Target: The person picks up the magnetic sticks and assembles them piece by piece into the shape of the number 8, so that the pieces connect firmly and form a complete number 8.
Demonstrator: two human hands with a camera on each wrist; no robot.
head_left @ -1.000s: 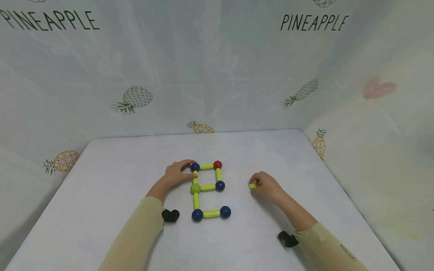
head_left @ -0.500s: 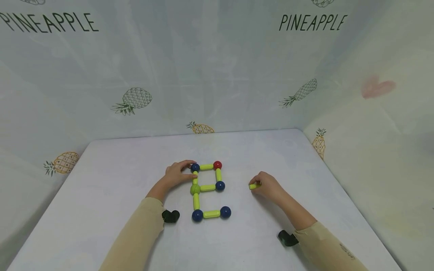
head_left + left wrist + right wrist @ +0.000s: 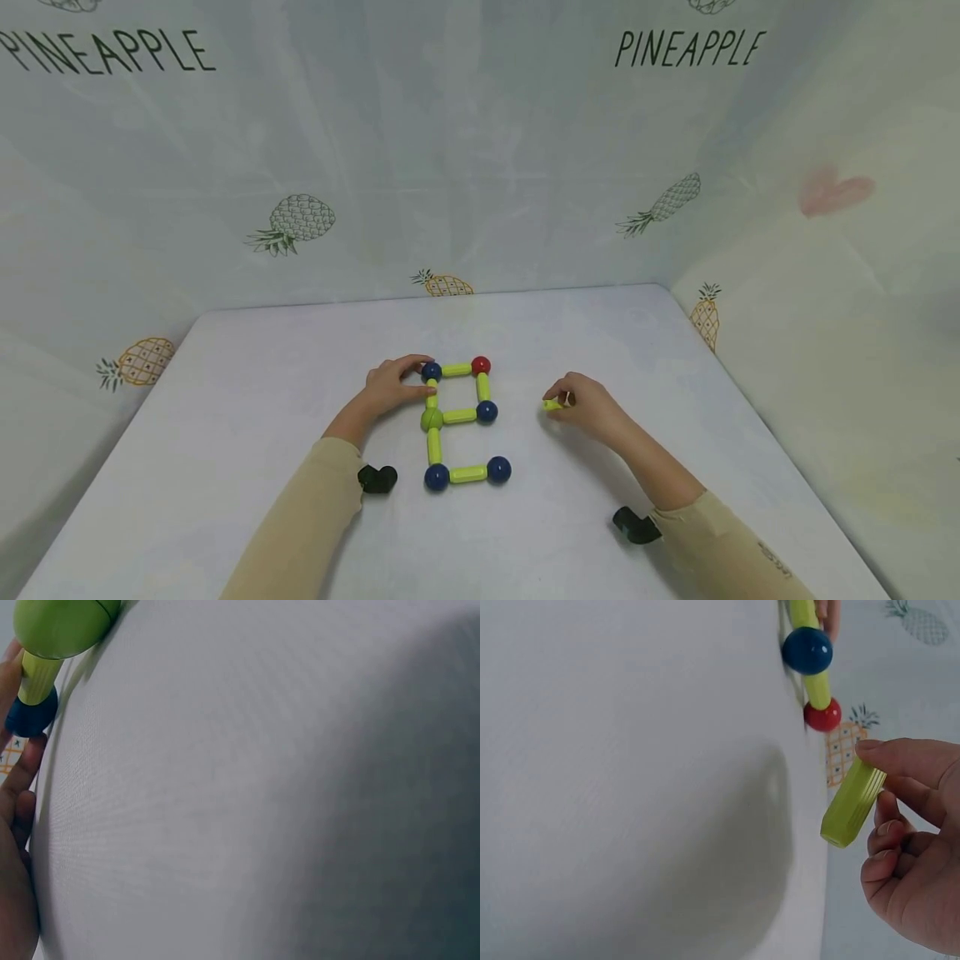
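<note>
On the table lies a flat figure of yellow-green magnetic rods (image 3: pixel 461 415) joined by balls: a closed square at the far end with an open-sided part below. My left hand (image 3: pixel 392 387) holds the far left blue ball (image 3: pixel 431 372), fingers behind it and thumb by the rod beneath. A red ball (image 3: pixel 481 366) forms the far right corner, and a green ball (image 3: pixel 432 418) the left middle joint. Apart from the figure, to its right, my right hand (image 3: pixel 591 409) pinches a loose yellow-green magnetic rod (image 3: pixel 851 799) between thumb and fingers, one end sticking out.
Dark wrist devices (image 3: pixel 377 479) sit at both sleeve cuffs close to the tabletop. The white table (image 3: pixel 300 333) ends at a pineapple-print cloth (image 3: pixel 480 167) hanging behind and on both sides.
My right hand has risen slightly and shifted a little left with the rod in its grip. The left hand and the figure have stayed in place.
</note>
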